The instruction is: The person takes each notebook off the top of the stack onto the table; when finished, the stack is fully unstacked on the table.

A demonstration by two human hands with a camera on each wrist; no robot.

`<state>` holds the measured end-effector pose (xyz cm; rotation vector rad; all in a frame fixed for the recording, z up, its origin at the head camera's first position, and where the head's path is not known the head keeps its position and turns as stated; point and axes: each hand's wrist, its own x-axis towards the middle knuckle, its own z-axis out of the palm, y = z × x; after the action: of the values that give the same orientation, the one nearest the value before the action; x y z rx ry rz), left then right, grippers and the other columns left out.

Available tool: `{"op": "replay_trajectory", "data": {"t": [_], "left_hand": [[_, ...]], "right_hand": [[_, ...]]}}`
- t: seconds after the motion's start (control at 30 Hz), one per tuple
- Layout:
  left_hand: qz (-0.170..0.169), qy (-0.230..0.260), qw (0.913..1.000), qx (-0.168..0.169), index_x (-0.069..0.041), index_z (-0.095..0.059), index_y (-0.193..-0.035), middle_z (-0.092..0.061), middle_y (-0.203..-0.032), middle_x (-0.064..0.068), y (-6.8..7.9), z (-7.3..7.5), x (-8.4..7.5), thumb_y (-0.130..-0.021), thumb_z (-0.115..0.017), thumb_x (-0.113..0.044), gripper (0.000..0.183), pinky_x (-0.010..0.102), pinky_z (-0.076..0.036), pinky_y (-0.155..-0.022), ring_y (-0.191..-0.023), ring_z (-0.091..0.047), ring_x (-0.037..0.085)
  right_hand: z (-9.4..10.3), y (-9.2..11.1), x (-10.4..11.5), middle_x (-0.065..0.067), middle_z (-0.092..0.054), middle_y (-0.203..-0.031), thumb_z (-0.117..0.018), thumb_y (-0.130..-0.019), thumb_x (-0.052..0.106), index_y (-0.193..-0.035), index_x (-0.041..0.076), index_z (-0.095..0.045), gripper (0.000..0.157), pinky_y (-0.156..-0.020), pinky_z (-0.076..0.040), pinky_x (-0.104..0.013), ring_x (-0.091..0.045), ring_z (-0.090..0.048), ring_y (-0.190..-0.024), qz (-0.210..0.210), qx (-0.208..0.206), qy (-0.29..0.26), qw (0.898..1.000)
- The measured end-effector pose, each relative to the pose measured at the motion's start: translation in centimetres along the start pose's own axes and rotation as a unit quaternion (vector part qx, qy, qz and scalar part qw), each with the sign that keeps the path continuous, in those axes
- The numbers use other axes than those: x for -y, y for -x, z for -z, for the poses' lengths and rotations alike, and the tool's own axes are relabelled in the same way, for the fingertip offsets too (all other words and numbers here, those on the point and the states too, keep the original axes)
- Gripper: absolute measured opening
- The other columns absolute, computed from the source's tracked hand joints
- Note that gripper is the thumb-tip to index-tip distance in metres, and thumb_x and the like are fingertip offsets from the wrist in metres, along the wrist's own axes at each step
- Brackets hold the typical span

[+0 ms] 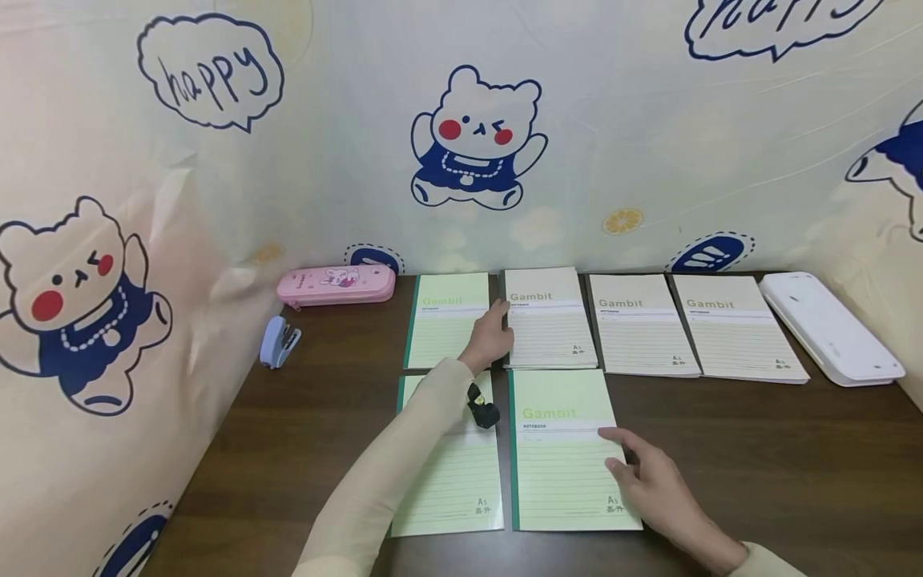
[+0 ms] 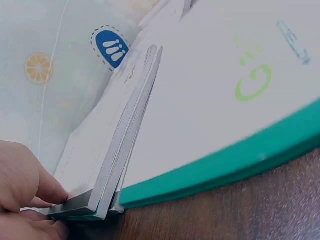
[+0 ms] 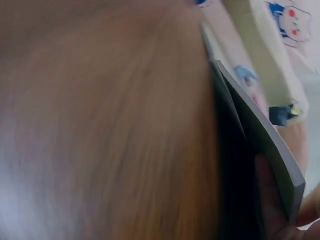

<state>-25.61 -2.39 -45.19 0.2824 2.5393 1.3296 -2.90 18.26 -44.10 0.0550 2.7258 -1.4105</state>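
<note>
Left fingers pinch the gray notebook stack, right fingers a green notebook (only its three o'clock edge, so it might flop).

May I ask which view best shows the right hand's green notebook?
The head view: the green notebook shows nearly whole, title included. The left wrist view crops its cover and spine; the right wrist view shows it edge-on.
</note>
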Motion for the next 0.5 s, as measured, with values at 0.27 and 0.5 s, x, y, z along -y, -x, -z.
{"op": "replay_trajectory", "data": {"t": [0.27, 0.5], "left_hand": [[0.007, -0.004, 1.0, -0.004, -0.006, -0.027, -0.152, -0.012, -0.163, 0.012, 0.0, -0.1, -0.1, -0.098, -0.04, -0.003, 0.056, 0.041, -0.024, -0.119, -0.149, -0.017, 0.029], [0.004, -0.009, 0.9999, -0.01, -0.005, -0.028, -0.152, -0.014, -0.163, 0.013, 0.1, -0.1, -0.2, -0.098, -0.04, -0.003, 0.055, 0.041, -0.024, -0.119, -0.149, -0.017, 0.029]], "right_hand": [[0.5, -0.5, 0.4, 0.004, -0.04, -0.07, -0.069, -0.086, 0.006, -0.134, 0.007, -0.059, 0.048, -0.042, -0.027, -0.016, -0.002, -0.026, -0.053, 0.13, 0.025, 0.211, 0.968], [2.6, -3.3, 2.3, -0.007, -0.054, -0.081, -0.07, -0.087, 0.02, -0.123, 0.006, -0.065, 0.039, -0.043, -0.033, -0.019, -0.006, -0.036, -0.053, 0.169, 0.011, 0.259, 0.951]]}}
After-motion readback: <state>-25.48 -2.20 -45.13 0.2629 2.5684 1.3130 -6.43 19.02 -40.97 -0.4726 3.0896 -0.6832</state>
